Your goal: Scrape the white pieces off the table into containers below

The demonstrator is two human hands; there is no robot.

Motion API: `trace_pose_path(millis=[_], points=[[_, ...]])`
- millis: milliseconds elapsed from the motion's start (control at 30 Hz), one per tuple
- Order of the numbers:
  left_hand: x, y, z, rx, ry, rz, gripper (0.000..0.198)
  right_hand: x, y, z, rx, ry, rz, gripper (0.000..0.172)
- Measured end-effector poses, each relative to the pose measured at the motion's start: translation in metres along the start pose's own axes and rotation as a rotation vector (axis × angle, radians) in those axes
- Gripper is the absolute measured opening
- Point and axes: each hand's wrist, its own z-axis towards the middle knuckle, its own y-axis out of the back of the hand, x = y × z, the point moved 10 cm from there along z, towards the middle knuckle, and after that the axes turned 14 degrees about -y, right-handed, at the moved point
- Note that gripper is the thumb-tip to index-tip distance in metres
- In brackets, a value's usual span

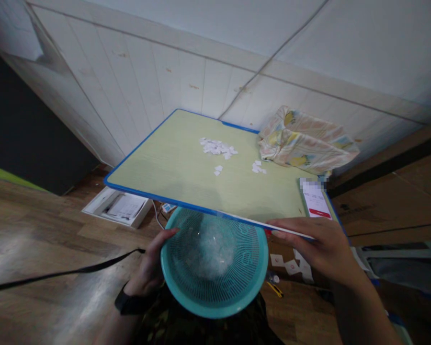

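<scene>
A turquoise plastic colander (pixel 256 282) rests at my lap, partly under the front edge of the table. Inside it lies a heap of translucent whitish pieces (pixel 213 251), too blurred to name. My left hand (pixel 154 256) is closed on the colander's left rim, thumb over the top. On the right, my right hand (pixel 318 242) is closed around the front edge of the pale green table (pixel 165 158), fingers pinching it from above and below. Small white paper pieces (pixel 218 148) lie piled on the tabletop, with smaller groups in front and to the right.
A patterned cloth bundle (pixel 305 141) sits at the table's back right. In front of it lies a phone (pixel 314 199) with a lit screen. An open white box (pixel 118 206) is on the floor at left; white cards (pixel 292 267) and a yellow cutter (pixel 275 289) are below right.
</scene>
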Motion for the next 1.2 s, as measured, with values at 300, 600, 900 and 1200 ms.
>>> trace_pose_path(millis=[300, 600, 900, 1200], points=[[0.000, 0.003, 0.001, 0.021, -0.005, -0.025, 0.020, -0.007, 0.006, 0.000, -0.057, -0.032, 0.021, 0.029], [0.002, 0.007, 0.003, 0.031, 0.005, 0.002, 0.016, -0.020, 0.014, 0.040, -0.340, -0.113, -0.136, 0.015], [0.003, 0.009, 0.002, 0.065, 0.013, -0.022, 0.014, -0.028, -0.004, 0.070, -0.265, -0.113, -0.138, 0.018], [0.007, 0.017, -0.001, 0.023, 0.045, -0.001, 0.017, -0.032, 0.012, 0.061, -0.341, -0.130, -0.160, 0.020]])
